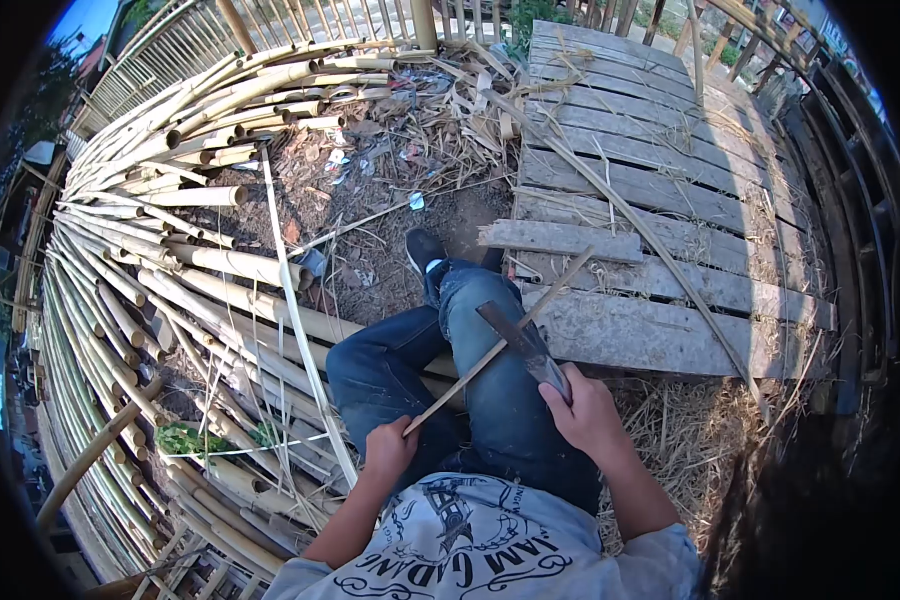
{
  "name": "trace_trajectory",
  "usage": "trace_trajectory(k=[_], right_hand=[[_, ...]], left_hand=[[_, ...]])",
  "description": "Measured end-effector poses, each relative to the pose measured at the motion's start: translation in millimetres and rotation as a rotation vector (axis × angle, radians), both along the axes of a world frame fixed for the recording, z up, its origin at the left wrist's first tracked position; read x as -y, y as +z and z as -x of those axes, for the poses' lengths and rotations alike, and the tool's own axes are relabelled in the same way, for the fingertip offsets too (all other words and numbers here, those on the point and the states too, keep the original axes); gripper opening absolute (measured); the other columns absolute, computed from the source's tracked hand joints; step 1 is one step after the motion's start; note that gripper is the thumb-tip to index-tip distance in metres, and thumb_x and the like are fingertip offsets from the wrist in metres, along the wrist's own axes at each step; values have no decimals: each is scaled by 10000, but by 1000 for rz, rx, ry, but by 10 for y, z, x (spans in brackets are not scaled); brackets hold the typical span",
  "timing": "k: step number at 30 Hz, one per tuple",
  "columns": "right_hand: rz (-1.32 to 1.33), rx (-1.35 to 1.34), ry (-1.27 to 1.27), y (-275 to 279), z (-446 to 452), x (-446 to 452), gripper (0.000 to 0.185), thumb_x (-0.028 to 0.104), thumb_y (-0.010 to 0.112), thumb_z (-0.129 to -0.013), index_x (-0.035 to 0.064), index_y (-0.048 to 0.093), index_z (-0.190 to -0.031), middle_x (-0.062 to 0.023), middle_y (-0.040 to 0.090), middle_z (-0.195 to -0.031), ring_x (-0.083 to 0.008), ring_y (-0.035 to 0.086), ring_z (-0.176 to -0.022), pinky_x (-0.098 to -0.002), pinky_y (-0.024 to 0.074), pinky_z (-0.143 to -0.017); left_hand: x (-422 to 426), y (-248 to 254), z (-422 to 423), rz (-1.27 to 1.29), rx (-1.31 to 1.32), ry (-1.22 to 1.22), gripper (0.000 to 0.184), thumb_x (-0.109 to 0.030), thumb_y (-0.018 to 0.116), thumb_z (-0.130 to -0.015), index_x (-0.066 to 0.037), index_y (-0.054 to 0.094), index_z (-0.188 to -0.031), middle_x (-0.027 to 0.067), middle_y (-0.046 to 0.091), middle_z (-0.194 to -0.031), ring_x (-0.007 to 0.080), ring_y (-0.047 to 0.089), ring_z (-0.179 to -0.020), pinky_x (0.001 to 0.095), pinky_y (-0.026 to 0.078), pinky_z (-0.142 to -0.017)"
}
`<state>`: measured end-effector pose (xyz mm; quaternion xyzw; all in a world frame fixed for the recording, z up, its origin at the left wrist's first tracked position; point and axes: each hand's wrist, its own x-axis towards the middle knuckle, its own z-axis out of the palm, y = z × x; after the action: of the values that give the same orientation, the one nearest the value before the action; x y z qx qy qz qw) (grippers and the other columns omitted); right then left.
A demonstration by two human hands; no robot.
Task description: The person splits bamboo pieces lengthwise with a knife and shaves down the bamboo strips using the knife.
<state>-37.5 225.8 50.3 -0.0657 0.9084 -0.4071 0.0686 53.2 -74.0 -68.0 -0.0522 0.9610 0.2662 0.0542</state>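
My left hand (391,447) is closed around the lower end of a thin bamboo strip (457,387). The strip slants up to the right across my thighs, its far end over the wooden platform. In my right hand (578,408) is the handle of a machete (511,330), its broad dark blade pointing up and left. The blade lies across the strip above my right thigh; whether the two touch cannot be made out.
Bamboo poles (232,263) are piled at the left. A slatted wooden platform (620,330) bears a loose board (560,240) and a long stick (635,215). Shavings and litter cover the ground ahead. A long pale strip (292,300) stands left of my legs.
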Motion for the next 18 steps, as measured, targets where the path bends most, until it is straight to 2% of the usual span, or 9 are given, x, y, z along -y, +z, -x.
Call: trace_trajectory(k=[4, 8, 10, 12, 14, 16, 18], right_hand=[[150, -64, -285, -204, 185, -64, 292, 241, 581, -919, -45, 525, -930, -249, 582, -633, -458, 605, -635, -470, 456, -530], [90, -128, -204, -47, 171, -303, 310, 248, 593, -909, -54, 523, -915, -248, 578, -627, -459, 603, -634, -474, 452, -537], [-81, -19, -122, 130, 223, -472, 334, 254, 606, -901, -68, 521, -922, -260, 579, -636, -470, 600, -638, -484, 455, -553], [-90, 3, -142, 116, 246, -476, 322, 253, 609, -898, -59, 530, -918, -257, 580, -632, -464, 604, -647, -485, 460, -570], [-1, -155, -135, -67, 187, -350, 306, 261, 611, -896, -38, 548, -910, -248, 581, -634, -448, 609, -654, -471, 456, -564], [47, -89, -151, 21, 207, -342, 306, 261, 609, -898, -40, 555, -912, -257, 583, -647, -453, 610, -673, -469, 457, -572], [-36, 61, -122, 223, 318, -464, 331, 257, 601, -905, -68, 549, -942, -285, 591, -683, -480, 608, -715, -482, 464, -602]], left_hand=[[40, 2, -65, -8, -3, -17, 280, -276, 602, -894, -76, 582, -699, 189, 587, -603, 404, 603, -594, 502, 474, -540], [68, -20, -87, 18, -10, -48, 277, -294, 573, -903, -87, 594, -720, 186, 592, -600, 401, 604, -583, 504, 472, -535], [18, -20, -84, 22, -32, -49, 268, -290, 564, -906, -91, 598, -731, 185, 591, -598, 399, 604, -580, 504, 471, -533], [-5, -11, -68, 5, -14, -49, 258, -283, 562, -900, -89, 602, -735, 188, 593, -606, 398, 605, -589, 503, 474, -542], [10, 29, -96, -20, -13, -30, 238, -269, 566, -886, -86, 604, -739, 188, 597, -617, 399, 608, -606, 500, 476, -551], [53, -24, -120, -2, 5, -39, 215, -256, 571, -872, -83, 609, -750, 187, 601, -628, 403, 609, -620, 504, 476, -561], [45, -49, -118, 6, -17, -29, 189, -240, 579, -855, -81, 614, -758, 188, 605, -638, 405, 610, -627, 510, 476, -570]])
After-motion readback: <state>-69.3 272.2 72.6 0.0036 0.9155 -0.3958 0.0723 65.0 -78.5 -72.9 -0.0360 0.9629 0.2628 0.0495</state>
